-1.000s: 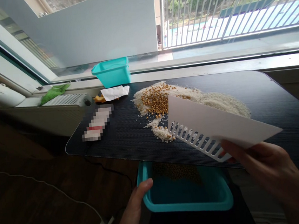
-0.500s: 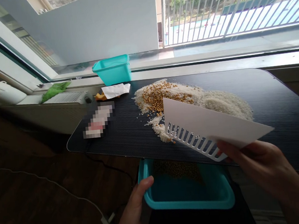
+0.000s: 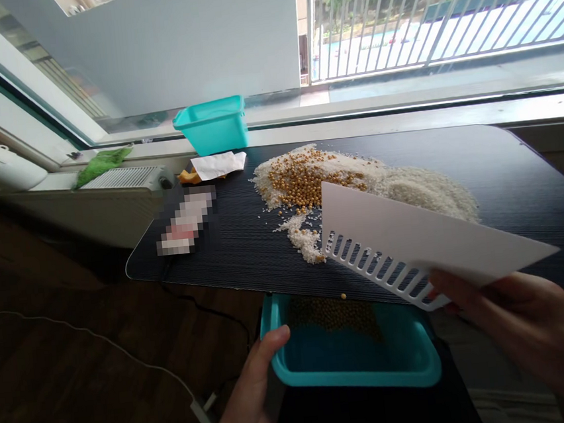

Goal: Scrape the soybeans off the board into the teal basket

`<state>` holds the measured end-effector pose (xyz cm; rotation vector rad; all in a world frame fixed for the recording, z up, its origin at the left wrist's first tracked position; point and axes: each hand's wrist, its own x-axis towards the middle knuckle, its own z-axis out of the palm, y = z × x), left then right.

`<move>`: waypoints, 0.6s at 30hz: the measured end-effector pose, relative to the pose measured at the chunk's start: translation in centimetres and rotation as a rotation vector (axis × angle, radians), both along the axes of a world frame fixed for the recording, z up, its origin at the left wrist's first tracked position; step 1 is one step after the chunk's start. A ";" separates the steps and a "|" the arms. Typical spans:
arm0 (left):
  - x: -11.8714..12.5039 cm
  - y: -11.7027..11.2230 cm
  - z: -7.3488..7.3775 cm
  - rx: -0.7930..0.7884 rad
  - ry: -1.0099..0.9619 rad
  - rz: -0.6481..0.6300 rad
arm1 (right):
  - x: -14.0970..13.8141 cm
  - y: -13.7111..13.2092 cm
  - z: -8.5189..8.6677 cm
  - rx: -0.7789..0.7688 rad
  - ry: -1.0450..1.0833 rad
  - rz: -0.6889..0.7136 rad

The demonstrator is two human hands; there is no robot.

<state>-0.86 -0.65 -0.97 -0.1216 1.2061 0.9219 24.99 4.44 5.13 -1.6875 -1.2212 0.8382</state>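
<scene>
My right hand (image 3: 525, 308) grips a white slotted plate (image 3: 414, 232) by its near side, tilted over the dark tabletop. A row of slots runs along the plate's lower edge. My left hand (image 3: 251, 384) holds the left rim of a turquoise bin (image 3: 362, 378) under the table's front edge, its thumb inside. Yellow-brown beans (image 3: 341, 312) lie in the bin. Behind the plate, a heap of white rice (image 3: 429, 190) is mixed with yellow-brown beans (image 3: 296, 177). A small trail of rice (image 3: 304, 236) lies left of the plate. One loose bean (image 3: 343, 296) shows at the table edge, above the bin.
A second turquoise bin (image 3: 214, 128) stands at the table's back left, by the window. White paper (image 3: 220, 165) lies before it on something yellow. A blurred object (image 3: 186, 222) lies on the left tabletop (image 3: 235, 242). A green cloth (image 3: 103, 165) rests on the radiator.
My right hand and the slotted plate have moved to the right and slightly toward me. One bean has moved from beside the plate to the table edge. My left hand stays on the bin.
</scene>
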 end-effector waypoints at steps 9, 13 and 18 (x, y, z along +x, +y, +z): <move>0.1 0.0 0.3 0.002 -0.006 -0.004 | 1.1 0.4 -0.2 -0.003 -0.041 0.086; 0.1 0.0 0.2 0.006 -0.010 -0.005 | 1.6 0.7 -0.3 -0.037 -0.049 0.203; 0.1 0.0 0.2 0.011 -0.015 -0.004 | 1.0 1.0 -0.2 -0.017 -0.020 0.157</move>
